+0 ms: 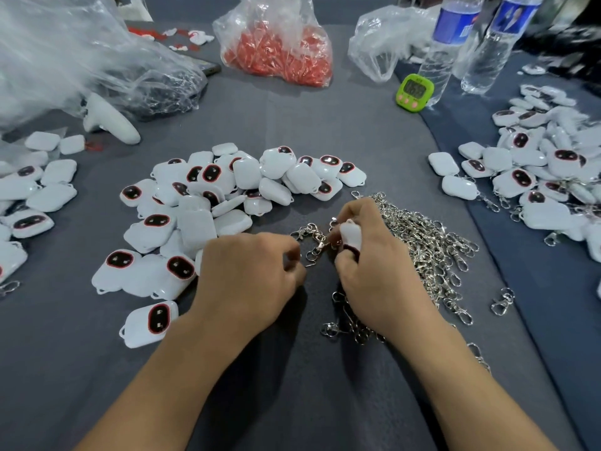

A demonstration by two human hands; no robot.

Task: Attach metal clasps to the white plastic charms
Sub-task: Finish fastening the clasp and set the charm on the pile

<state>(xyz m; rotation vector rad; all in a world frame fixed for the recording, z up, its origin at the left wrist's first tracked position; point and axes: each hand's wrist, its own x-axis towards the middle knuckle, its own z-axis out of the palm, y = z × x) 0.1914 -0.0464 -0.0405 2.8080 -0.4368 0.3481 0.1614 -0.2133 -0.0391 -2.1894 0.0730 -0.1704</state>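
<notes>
Grey cloth-covered worktop [292, 125]: pile of white plastic charms [208, 203] at its middle, heap of silver metal clasps [432, 249] right of them, clear bag of red pieces [279, 56] at the far edge. The right hand [374, 268] grips one white charm [351, 234] beside the heap. The left hand [250, 275] curls at a loose clasp [317, 242], its grip unclear.

I count two water bottles [446, 43] right of one green timer [414, 92], one bag of red pieces [283, 56] left of it, and — nearer than it — three white charm heaps [227, 196] and one clasp pile [426, 242].
</notes>
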